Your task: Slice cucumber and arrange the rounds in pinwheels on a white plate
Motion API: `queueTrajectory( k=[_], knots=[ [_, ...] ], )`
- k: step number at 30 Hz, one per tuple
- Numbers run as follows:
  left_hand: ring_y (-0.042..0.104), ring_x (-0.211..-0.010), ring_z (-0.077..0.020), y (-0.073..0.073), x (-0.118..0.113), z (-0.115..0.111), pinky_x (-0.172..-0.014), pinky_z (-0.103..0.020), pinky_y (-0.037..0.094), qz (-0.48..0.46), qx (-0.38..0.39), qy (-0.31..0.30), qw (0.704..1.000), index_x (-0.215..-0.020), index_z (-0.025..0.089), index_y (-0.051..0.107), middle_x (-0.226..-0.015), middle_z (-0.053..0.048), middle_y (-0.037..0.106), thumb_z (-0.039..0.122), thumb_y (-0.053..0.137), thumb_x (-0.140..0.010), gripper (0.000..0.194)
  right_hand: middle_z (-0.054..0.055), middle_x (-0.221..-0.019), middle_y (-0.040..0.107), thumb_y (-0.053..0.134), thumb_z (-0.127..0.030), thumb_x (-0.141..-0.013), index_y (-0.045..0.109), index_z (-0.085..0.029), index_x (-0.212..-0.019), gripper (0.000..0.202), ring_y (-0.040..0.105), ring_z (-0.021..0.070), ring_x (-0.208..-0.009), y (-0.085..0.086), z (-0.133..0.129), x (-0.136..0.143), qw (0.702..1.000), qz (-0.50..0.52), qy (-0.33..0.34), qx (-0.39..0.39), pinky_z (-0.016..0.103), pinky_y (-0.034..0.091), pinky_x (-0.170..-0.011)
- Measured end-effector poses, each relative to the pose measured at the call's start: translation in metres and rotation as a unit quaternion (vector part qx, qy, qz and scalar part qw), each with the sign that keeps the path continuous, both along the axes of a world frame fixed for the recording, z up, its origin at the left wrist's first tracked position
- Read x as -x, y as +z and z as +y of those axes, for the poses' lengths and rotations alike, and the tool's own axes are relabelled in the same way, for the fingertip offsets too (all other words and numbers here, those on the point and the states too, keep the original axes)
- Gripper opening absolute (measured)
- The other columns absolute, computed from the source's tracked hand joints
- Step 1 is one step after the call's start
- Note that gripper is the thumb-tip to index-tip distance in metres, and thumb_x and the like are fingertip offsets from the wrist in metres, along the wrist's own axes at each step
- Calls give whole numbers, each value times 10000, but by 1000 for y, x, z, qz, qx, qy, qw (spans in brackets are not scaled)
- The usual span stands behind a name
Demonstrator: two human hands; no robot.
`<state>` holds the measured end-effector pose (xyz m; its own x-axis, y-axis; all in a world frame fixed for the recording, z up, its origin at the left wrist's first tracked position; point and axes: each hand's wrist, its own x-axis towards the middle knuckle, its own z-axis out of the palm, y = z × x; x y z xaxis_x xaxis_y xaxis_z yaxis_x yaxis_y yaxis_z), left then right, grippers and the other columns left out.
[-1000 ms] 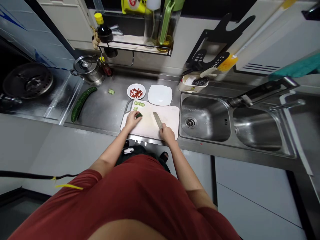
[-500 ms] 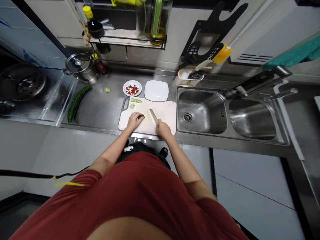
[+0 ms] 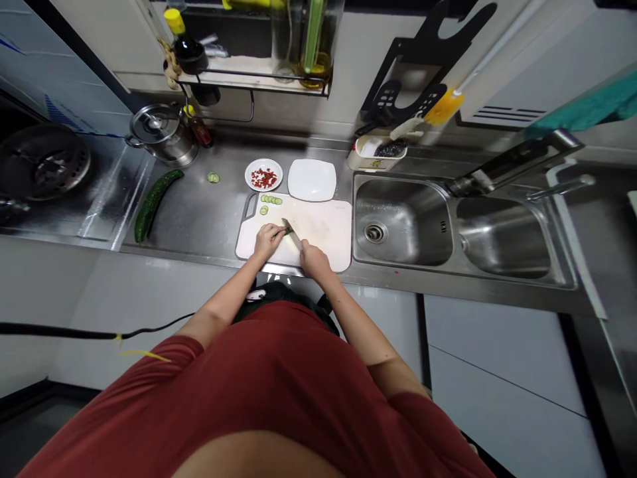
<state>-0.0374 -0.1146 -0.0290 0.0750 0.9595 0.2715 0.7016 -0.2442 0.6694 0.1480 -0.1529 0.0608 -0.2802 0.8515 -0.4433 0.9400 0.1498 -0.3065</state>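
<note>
My right hand (image 3: 314, 260) is closed round the handle of a knife (image 3: 293, 236) over the white cutting board (image 3: 323, 226). The blade slants up and left, its front part against a small dark-green piece of cucumber (image 3: 287, 231). My left hand (image 3: 269, 241) pinches that piece from the left; the fingers hide most of it. Near the board's upper left lie a row of cucumber slices (image 3: 271, 199) and a couple of loose slices (image 3: 263, 210) below. Behind the board stand a white plate (image 3: 263, 165) with chopped red bits and a bare white square plate (image 3: 311, 178).
A whole cucumber (image 3: 153, 204) lies on the steel counter at left, with a few slices (image 3: 213, 178) to its right. Behind stands a lidded pot (image 3: 162, 133). A double sink (image 3: 403, 222) adjoins the board's right side. A bottle rack (image 3: 253, 83) overhangs the back.
My right hand has moved left with the knife, bringing the blade from open board to the cucumber piece. My left hand has stayed nearly in place.
</note>
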Motion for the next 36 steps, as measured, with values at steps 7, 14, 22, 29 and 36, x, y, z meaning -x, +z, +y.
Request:
queueTrajectory(
  k=[7,14,22,29,36],
  knots=[
    [565,-899,-186,-1,0,0,-852,-347,443,-3,-1,-3,1000,-964,219,700,-883,-68,634,351,512,-894,239,145,-1018,638,292,-161,-944,401,-157,-1183,263,619,246,-927,4,0,2,1000,-15,3,0,322,446,-783],
    [559,-904,-189,-1,0,0,-855,-352,439,-1,1,-1,1000,-964,224,699,-887,-69,629,358,498,-900,249,147,-1016,640,316,-134,-927,398,-166,-1172,260,624,248,-928,2,1,3,1000,-7,8,8,335,450,-784],
    [553,-909,-193,-2,-1,0,-852,-349,432,3,-3,-2,1000,-971,231,696,-897,-69,625,351,499,-901,242,152,-993,645,330,-70,-886,402,-154,-1149,285,636,248,-911,2,-3,5,999,-23,14,24,320,458,-754],
    [552,-913,-194,-1,-2,0,-850,-355,436,-6,4,2,1000,-968,226,692,-898,-70,632,336,494,-903,236,161,-1000,643,352,-71,-884,389,-148,-1169,297,635,253,-924,1,-7,4,999,-30,24,27,329,456,-772],
    [556,-925,-196,0,-2,1,-858,-358,436,-5,6,-2,1000,-953,226,687,-921,-70,641,328,487,-906,230,157,-979,645,357,-79,-894,393,-147,-1170,286,640,250,-923,3,3,9,999,-27,31,22,321,463,-767]
  ],
)
